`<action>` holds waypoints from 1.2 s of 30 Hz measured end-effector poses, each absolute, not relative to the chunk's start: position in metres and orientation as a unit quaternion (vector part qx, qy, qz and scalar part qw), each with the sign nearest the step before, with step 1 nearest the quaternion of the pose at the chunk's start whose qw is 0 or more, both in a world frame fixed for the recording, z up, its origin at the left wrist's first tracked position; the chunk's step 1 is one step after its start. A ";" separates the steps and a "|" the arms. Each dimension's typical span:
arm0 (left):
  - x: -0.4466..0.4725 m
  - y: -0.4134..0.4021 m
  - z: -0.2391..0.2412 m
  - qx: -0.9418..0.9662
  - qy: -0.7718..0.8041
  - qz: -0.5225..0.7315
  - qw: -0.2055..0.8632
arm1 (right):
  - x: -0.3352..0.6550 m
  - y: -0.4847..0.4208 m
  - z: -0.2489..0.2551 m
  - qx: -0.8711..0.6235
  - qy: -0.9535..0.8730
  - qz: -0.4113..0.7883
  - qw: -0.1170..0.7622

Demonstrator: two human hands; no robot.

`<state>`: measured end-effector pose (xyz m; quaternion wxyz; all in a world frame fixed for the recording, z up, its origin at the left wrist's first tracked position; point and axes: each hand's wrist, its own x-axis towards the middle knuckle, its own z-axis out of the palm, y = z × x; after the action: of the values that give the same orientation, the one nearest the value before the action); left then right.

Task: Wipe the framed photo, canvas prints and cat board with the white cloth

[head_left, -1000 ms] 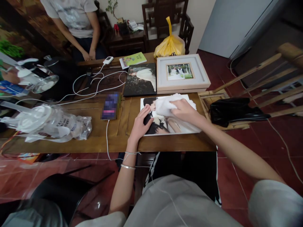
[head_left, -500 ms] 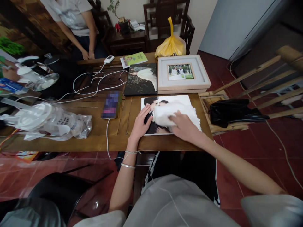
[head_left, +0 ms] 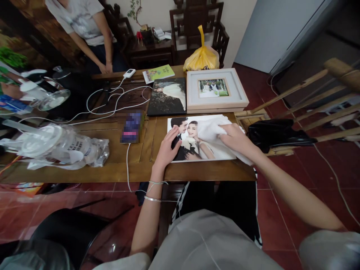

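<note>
A photo print of a couple [head_left: 194,146] lies flat near the table's front edge. My left hand [head_left: 168,145] rests on its left side, fingers stretched out and apart. Bunched under my right hand [head_left: 234,138] is a white cloth or tissue [head_left: 215,127], pressed against the upper right of the print and draped past its right edge. The fingers of that hand are closed on it. Behind the print lie a dark photo panel [head_left: 168,97] and a light wooden picture frame [head_left: 239,90] with a small photo inside.
To the left a phone [head_left: 131,127] lies with a white cable [head_left: 128,165] attached. Further left are bagged plastic cups [head_left: 67,144] and a kettle [head_left: 36,80]. A yellow bag [head_left: 203,58] and green booklet [head_left: 160,72] are at the back. Across the table sits a person [head_left: 84,30].
My right hand has slid the white cloth rightward across the print, uncovering the second person in the picture. The left hand stays in place.
</note>
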<state>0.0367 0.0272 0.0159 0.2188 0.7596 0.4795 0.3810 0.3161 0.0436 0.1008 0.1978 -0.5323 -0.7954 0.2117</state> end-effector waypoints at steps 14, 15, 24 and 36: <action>0.034 0.021 0.020 0.706 0.459 0.497 0.208 | 0.218 -0.009 0.098 -0.317 -0.922 0.207 0.085; 0.035 0.021 0.020 0.713 0.458 0.489 0.208 | 0.227 -0.018 0.100 -0.317 -0.920 0.214 0.083; 0.042 0.023 0.020 0.762 0.478 0.381 0.216 | 0.309 0.018 0.101 -0.496 -0.832 0.206 0.141; 0.038 0.029 0.012 0.763 0.485 0.383 0.192 | 0.187 0.114 0.118 -0.440 -0.829 0.289 0.188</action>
<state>0.0381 0.0288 0.0121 0.1916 0.7629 0.4846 0.3826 0.1870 0.1135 0.1179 0.1885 -0.4400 -0.8290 0.2894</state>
